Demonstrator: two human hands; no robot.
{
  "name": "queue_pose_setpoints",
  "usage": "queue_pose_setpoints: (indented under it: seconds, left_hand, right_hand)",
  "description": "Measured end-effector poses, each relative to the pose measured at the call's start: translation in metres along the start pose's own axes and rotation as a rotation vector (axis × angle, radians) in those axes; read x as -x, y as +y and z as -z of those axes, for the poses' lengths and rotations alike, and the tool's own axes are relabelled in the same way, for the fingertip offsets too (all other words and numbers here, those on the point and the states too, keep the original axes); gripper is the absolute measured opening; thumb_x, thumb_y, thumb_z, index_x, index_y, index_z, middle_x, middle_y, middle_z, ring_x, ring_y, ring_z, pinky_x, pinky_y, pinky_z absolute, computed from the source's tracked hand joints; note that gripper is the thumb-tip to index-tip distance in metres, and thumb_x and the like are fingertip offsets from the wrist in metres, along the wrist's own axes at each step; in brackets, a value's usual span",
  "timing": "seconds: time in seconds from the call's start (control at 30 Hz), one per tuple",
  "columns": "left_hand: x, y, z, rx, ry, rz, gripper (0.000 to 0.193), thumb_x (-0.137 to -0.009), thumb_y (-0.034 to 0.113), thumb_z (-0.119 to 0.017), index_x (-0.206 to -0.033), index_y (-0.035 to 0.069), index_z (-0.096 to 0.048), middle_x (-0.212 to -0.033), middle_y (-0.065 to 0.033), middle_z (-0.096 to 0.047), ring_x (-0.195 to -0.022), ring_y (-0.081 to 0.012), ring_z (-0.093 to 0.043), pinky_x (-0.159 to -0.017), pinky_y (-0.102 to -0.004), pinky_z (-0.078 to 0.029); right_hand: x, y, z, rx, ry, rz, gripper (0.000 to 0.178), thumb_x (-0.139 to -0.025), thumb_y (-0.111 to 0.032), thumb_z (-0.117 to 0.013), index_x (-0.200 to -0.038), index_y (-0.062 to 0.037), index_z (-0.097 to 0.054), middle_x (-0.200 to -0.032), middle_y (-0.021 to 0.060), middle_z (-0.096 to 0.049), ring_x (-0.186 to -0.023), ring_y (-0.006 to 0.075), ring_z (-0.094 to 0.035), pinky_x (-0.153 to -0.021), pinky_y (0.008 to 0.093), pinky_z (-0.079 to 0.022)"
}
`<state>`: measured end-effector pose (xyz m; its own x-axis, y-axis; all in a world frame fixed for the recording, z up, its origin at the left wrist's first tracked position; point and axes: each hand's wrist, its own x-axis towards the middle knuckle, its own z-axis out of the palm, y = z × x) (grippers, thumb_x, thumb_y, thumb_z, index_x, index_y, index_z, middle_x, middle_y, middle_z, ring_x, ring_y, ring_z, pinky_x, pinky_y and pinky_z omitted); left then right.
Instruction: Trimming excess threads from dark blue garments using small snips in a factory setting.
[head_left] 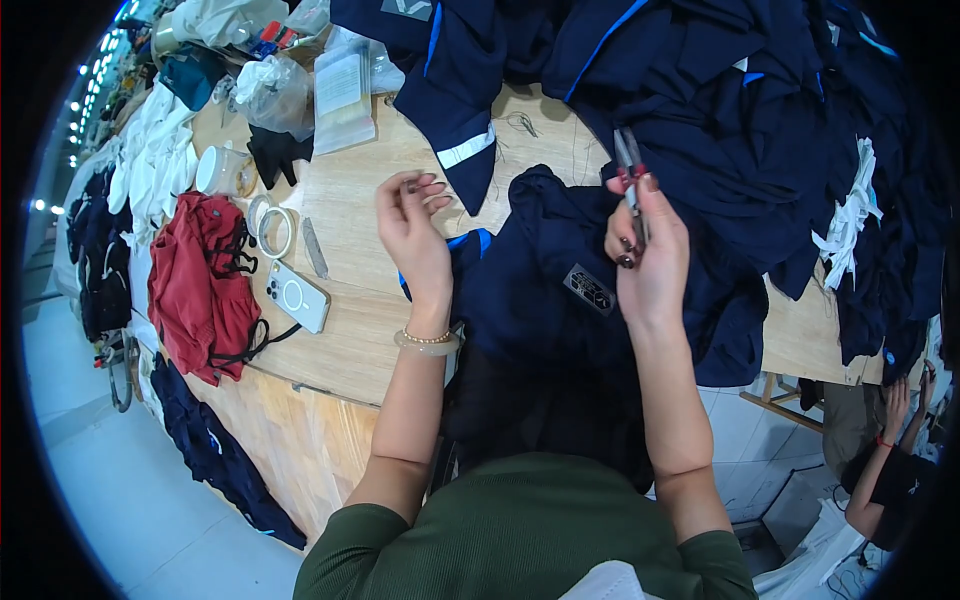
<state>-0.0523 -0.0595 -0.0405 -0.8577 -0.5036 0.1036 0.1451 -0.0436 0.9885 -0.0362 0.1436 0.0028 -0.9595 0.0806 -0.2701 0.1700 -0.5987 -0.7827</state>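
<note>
My right hand [650, 240] is closed round a pair of thread snips [630, 175], with red on the handle and the metal blades pointing away from me. It is above a dark navy garment [530, 270] that lies bunched in front of me, with a grey printed label patch [590, 290] and bright blue trim. To its left my left hand [412, 225] hovers over the wooden table with loosely bent fingers apart, and I see nothing in it. Close to those fingers lies the pointed end of another navy piece with a white strip [466, 150].
Navy garments [700, 90] are heaped at the back and right. On the wooden table [350, 330] at left are a red cloth bag [205, 290], a phone [298, 296], tape rolls [276, 232] and plastic bags [272, 95]. Another person's hand [895, 410] shows at the right edge.
</note>
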Motion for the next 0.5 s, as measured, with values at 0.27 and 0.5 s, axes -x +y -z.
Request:
queue_pose_setpoints:
  seconds: [0.27, 0.5]
  left_hand:
    - [-0.001, -0.009, -0.033, -0.668, -0.456, -0.434, 0.01, -0.08, 0.0, -0.064, -0.089, -0.003, -0.062, -0.08, -0.006, -0.061, -0.074, -0.0147, -0.061, -0.065, -0.0251, -0.049]
    - [-0.029, -0.019, -0.007, -0.231, -0.318, 0.038, 0.011, -0.091, 0.001, -0.052, -0.085, -0.003, -0.06, -0.069, -0.0062, -0.063, -0.06, -0.008, -0.058, -0.055, -0.0212, -0.049]
  right_hand:
    - [0.001, -0.003, 0.014, 0.039, -0.02, -0.001, 0.037, -0.099, -0.033, -0.042, -0.102, 0.0002, -0.058, -0.056, -0.0023, -0.041, -0.047, 0.0047, -0.031, -0.047, 0.0202, -0.024]
    - [-0.002, 0.0, 0.021, 0.161, -0.046, 0.06, 0.03, -0.098, -0.028, -0.044, -0.103, -0.0013, -0.057, -0.063, -0.0018, -0.046, -0.054, 0.0046, -0.037, -0.051, 0.0193, -0.028]
